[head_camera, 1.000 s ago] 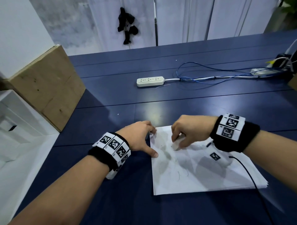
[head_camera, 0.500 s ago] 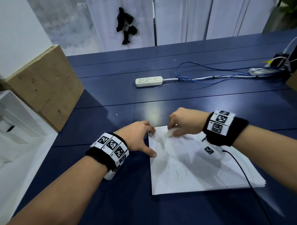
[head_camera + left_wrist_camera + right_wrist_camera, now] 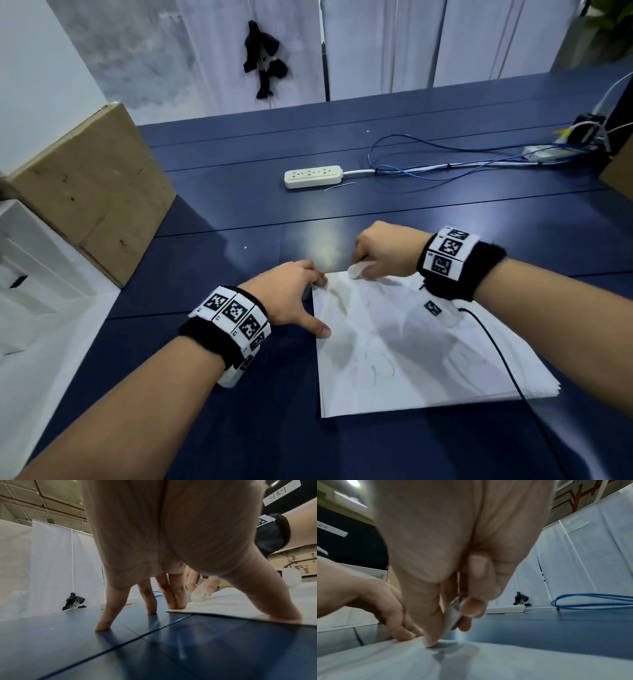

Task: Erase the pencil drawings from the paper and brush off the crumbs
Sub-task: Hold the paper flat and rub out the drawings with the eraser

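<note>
White eraser (image 3: 356, 270) sits pinched in my right hand (image 3: 383, 253), its grip curled tight, at the paper's (image 3: 411, 349) far edge; my left hand (image 3: 287, 291), fingers spread, pins the paper's left edge to the tabletop (image 3: 239, 428).

Left grip (image 3: 286, 291) splayed on fingertips; right grip (image 3: 383, 255) pinched

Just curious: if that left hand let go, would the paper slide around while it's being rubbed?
Probably. The paper looks thin and floppy, likely light, lying on a glossy table. The left hand presses its edge while the right hand works the eraser, suggesting it would otherwise shift or crumple.
</note>
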Demonstrator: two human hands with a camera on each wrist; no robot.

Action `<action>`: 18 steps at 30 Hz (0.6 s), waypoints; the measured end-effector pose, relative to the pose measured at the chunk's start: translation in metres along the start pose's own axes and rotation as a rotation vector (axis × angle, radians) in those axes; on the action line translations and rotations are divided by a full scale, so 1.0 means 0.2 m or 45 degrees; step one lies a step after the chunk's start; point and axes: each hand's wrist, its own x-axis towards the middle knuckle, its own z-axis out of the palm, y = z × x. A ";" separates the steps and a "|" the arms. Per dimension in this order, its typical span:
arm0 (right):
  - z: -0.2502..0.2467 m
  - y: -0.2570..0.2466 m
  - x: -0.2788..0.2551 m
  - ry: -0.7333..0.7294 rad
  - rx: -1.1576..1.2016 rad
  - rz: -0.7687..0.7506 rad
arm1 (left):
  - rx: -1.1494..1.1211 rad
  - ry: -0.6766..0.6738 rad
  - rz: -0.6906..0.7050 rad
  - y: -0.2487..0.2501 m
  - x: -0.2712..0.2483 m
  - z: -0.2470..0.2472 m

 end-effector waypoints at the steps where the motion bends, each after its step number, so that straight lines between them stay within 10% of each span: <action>1: 0.01 0.00 -0.01 -0.001 0.003 -0.019 | -0.003 0.004 0.000 0.00 0.00 0.00; 6: 0.04 -0.08 -0.18 -0.304 0.134 -0.254 | -0.015 -0.004 -0.019 -0.01 0.00 0.01; 13: -0.01 0.03 0.00 0.017 0.012 -0.031 | -0.013 0.001 -0.017 0.00 0.00 0.01; 18: 0.01 -0.07 -0.17 -0.252 0.092 -0.245 | -0.008 -0.004 -0.017 0.00 0.00 0.00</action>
